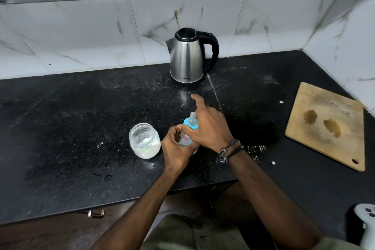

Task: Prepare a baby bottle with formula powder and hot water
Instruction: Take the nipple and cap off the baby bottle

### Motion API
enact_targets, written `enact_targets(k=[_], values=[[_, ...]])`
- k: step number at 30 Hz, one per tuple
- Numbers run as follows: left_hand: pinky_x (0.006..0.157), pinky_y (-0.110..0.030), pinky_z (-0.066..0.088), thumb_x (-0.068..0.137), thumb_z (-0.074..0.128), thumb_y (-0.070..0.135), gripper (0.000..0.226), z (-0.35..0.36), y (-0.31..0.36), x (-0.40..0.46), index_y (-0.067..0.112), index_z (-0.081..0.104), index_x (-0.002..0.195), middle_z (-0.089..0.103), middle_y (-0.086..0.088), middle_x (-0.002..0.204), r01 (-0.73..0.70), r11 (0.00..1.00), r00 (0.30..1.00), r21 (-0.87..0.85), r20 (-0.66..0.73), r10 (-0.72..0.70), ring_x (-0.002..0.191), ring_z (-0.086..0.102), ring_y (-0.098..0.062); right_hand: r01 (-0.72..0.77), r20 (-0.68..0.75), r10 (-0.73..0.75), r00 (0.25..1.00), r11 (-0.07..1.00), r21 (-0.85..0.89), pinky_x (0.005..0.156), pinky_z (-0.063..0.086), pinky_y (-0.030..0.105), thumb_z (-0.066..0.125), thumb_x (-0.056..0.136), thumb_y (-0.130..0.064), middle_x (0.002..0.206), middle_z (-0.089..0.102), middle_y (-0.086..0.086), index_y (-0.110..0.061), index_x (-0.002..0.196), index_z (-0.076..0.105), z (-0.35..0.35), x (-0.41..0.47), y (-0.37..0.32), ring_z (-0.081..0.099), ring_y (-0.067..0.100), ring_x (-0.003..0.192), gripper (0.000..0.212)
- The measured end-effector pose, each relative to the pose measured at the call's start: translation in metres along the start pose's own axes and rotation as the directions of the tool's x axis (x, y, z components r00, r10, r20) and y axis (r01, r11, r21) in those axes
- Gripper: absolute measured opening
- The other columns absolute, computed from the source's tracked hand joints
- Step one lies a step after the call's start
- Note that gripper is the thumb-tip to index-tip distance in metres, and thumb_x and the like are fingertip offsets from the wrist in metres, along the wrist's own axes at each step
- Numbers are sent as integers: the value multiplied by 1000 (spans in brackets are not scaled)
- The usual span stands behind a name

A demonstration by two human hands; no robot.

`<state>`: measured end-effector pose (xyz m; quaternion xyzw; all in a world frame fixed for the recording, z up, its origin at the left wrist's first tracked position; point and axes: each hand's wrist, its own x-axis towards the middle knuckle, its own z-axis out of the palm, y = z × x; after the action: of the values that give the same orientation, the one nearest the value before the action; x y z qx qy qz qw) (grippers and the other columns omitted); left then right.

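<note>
Since the teat cap is on the baby bottle [185, 137], I'd guess this is either the very start or the closing twist; can't see through the fingers whether it holds anything. Left hand [176, 149] is wrapped round the bottle's body, right hand [209, 126] clamped over the blue collar, near the worktop [71, 128] centre. Glass jar [144, 140] at the bottle's 9 o'clock is open, white powder low inside. Kettle [187, 58] sits at 12 o'clock, lid shut, contents unknown.
</note>
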<state>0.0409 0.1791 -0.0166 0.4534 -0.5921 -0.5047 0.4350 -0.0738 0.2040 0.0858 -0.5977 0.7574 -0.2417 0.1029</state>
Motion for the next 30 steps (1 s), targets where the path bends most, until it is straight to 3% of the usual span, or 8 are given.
enact_targets(k=[4, 9, 12, 17, 20, 23, 27, 30], values=[[69, -9, 50, 67, 90, -12, 46, -1, -2, -1, 6, 65, 102, 71, 3, 90, 19, 1000, 1000, -19, -6, -19, 75, 66, 10, 9, 94, -49, 994, 923, 384, 91, 53, 37, 83, 71, -24, 101, 68, -8, -24, 147, 29, 1, 5, 18, 64, 13, 99, 93], [76, -14, 54, 65, 95, -3, 52, -1, -6, 1, 14, 64, 103, 75, 0, 98, 19, 999, 999, -36, -36, -20, 83, 69, 5, -2, 68, -54, 996, 765, 644, 90, 52, 26, 82, 72, 0, 110, 71, 2, -16, 147, 30, -9, 9, 32, 67, 14, 105, 92], [77, -11, 52, 65, 96, 0, 53, 0, -7, 1, 18, 63, 102, 73, 4, 98, 1, 1000, 999, -30, -41, -2, 83, 68, 8, -50, 43, 29, 999, 748, 662, 95, 54, 36, 83, 71, 1, 110, 72, 0, -18, 146, 32, -13, 10, 43, 68, 14, 107, 93], [83, -15, 52, 64, 99, 14, 56, 0, -9, 3, 30, 64, 104, 72, 8, 104, -41, 999, 999, 14, 0, 41, 94, 68, 3, -104, -16, 138, 990, 813, 572, 86, 56, 22, 86, 69, -3, 106, 72, -10, -19, 146, 35, -10, 2, 68, 66, 3, 105, 94], [85, -26, 56, 59, 96, 33, 56, 2, -11, 5, 36, 63, 104, 74, 9, 105, -50, 999, 999, 17, 6, 50, 97, 69, -5, -109, -41, 148, 988, 865, 490, 91, 56, 34, 86, 69, -5, 108, 72, -13, -23, 145, 34, 0, -4, 84, 65, 5, 108, 94], [90, -28, 55, 60, 99, 24, 58, 6, -15, 6, 32, 64, 106, 73, 8, 106, -49, 998, 998, 35, 29, 48, 99, 68, -7, -111, -37, 139, 990, 903, 415, 95, 54, 41, 84, 69, -4, 110, 70, -15, -24, 147, 32, 14, -10, 100, 64, 12, 111, 96], [83, -10, 48, 66, 96, 0, 56, 15, -17, 7, 16, 63, 108, 70, 9, 102, -53, 998, 996, 42, 69, 50, 92, 64, 10, -145, -26, 165, 986, 923, 358, 94, 48, 24, 80, 72, 0, 116, 70, -4, -17, 150, 29, 29, -17, 116, 64, 15, 110, 95], [83, -12, 51, 67, 95, 1, 58, 21, -22, 10, 18, 62, 111, 69, 12, 104, -51, 997, 994, 65, 100, 45, 94, 64, 11, -180, -11, 196, 981, 920, 348, 91, 40, 12, 79, 73, 2, 121, 68, 2, -16, 151, 27, 39, -19, 124, 63, 16, 110, 96]])
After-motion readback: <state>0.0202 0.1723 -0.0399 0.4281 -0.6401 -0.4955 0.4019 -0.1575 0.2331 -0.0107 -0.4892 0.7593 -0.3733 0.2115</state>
